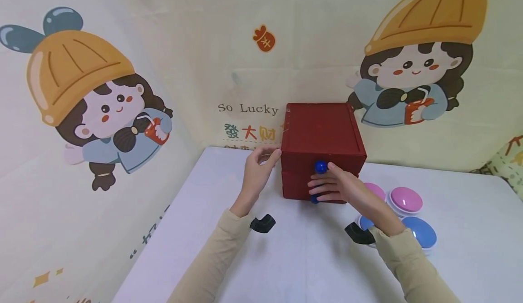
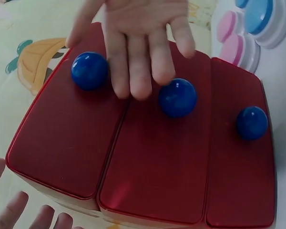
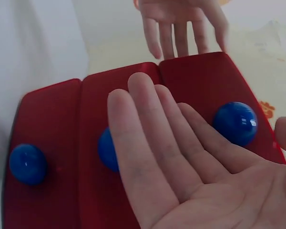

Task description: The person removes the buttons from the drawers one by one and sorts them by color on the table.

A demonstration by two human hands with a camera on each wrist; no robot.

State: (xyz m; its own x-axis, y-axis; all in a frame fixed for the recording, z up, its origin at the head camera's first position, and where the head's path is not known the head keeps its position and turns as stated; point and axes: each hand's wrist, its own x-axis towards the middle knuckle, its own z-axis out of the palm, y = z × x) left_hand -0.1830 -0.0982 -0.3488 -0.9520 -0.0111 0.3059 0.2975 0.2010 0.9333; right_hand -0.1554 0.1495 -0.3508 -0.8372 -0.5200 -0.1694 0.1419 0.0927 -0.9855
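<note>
A red box [image 1: 323, 130] stands against the back wall, its front split into three drawer fronts, each with a round blue knob. The top knob [image 2: 89, 70], middle knob [image 2: 177, 98] and bottom knob [image 2: 252, 122] all show in the left wrist view. My right hand [image 1: 343, 188] is held before the front with fingers extended, partly covering the middle knob in the head view; its thumb is beside the top knob. My left hand [image 1: 257, 172] is at the box's upper left edge, fingers loosely bent, holding nothing visible. Whether it touches the box I cannot tell.
On the white table [image 1: 286, 266], right of the box, sit pink dome buttons [image 1: 406, 199] and blue dome buttons [image 1: 419, 232] on white bases, partly behind my right forearm. A cartoon-printed cloth [image 1: 229, 57] covers the walls behind and at the left.
</note>
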